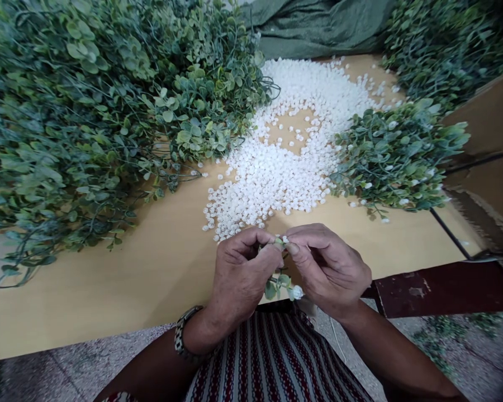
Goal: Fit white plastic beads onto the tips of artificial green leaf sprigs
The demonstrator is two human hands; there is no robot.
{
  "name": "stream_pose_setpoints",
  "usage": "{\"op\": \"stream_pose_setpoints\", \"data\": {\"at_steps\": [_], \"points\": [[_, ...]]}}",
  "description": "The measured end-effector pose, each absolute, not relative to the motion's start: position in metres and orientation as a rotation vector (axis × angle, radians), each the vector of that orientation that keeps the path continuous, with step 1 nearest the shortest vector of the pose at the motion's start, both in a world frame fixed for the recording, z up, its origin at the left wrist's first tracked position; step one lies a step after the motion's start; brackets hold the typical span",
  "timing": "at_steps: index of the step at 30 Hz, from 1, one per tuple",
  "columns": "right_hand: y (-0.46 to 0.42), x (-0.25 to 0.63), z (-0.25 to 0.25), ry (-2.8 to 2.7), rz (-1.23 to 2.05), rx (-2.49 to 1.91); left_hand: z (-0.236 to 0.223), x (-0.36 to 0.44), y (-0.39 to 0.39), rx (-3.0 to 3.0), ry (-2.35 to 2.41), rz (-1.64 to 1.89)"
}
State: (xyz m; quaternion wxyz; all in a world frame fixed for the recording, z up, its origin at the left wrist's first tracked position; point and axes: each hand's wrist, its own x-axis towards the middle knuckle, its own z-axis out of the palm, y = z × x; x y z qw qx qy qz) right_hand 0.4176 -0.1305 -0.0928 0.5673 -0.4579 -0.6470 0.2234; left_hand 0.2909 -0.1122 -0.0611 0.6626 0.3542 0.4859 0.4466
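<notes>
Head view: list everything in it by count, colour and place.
Sprig: one, green with white beads, between the hands
Loose beads: too many to count, white, mid-table
Large leaf pile: one, green, left
Bunch: one, green with white beads, right
Far leaf pile: one, green, far right
Cloth: one, dark green, far edge
Table: one, tan, centre
Cardboard: count unclear, brown, right edge
Floor: one, grey, below
Watch: one, metallic, left wrist
Striped garment: one, dark red, black and white, bottom
Left hand, right hand: two, bare, centre
</notes>
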Motion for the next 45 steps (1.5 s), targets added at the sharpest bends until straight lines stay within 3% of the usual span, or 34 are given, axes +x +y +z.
{"op": "stream_pose_setpoints", "data": {"at_steps": [18,28,33,40,45], "points": [[-0.124,0.419,-0.086,-1.547,0.595,-1.022,-0.063,0.289,-0.111,0.945,1.081,1.079],[-0.119,0.422,-0.082,-1.691,0.382,-0.962,-0.058,0.286,-0.104,1.019,1.103,1.071],[-0.111,0.426,-0.075,-1.666,0.607,-1.025,-0.056,0.278,-0.099,0.961,1.089,0.972],[-0.108,0.417,-0.078,-1.760,0.296,-0.827,-0.054,0.279,-0.099,0.944,1.122,1.016],[-0.100,0.426,-0.069,-1.789,0.384,-0.826,-0.052,0.282,-0.098,0.971,1.165,1.002]]}}
